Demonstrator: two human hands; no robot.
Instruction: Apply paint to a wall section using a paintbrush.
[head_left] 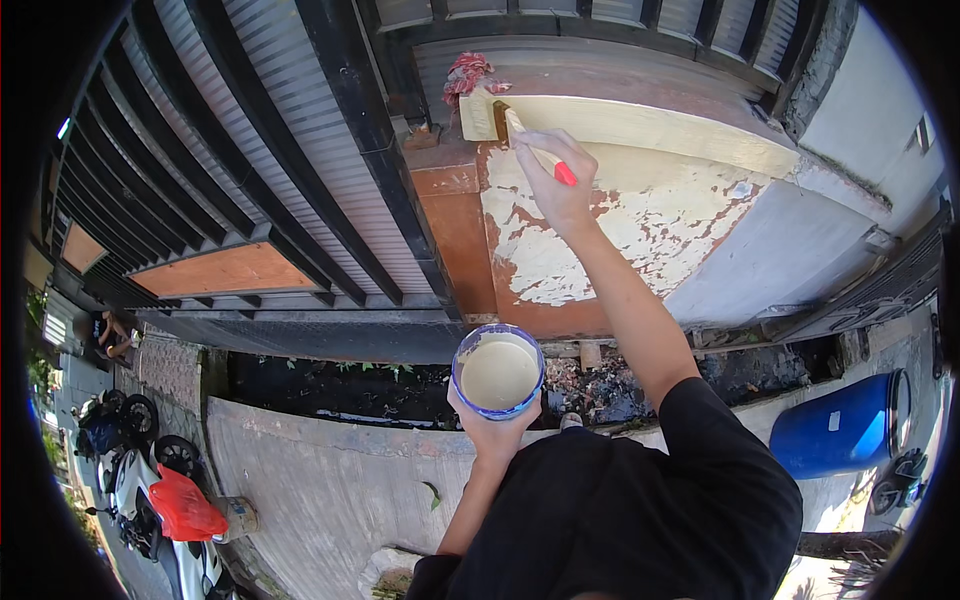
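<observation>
My left hand (492,425) is closed around a paint can (499,372) with a blue rim, holding cream paint, in front of my body. In my right hand (556,180) is a paintbrush (515,122) with a light handle and a red end. Its bristles press against the left end of the cream-painted ledge (620,124) that tops the low wall. Below the ledge, the wall face (590,240) has patchy cream paint over reddish brown. A crumpled red and white rag (467,76) lies beside the ledge's left end.
A black metal gate (365,120) stands at left. Between pavement (320,470) and wall runs a dark drainage ditch (340,390) with litter. A blue barrel (838,424) lies at right. Motorcycles (135,500), a red plastic bag (186,507) and a seated person (112,337) are at far left.
</observation>
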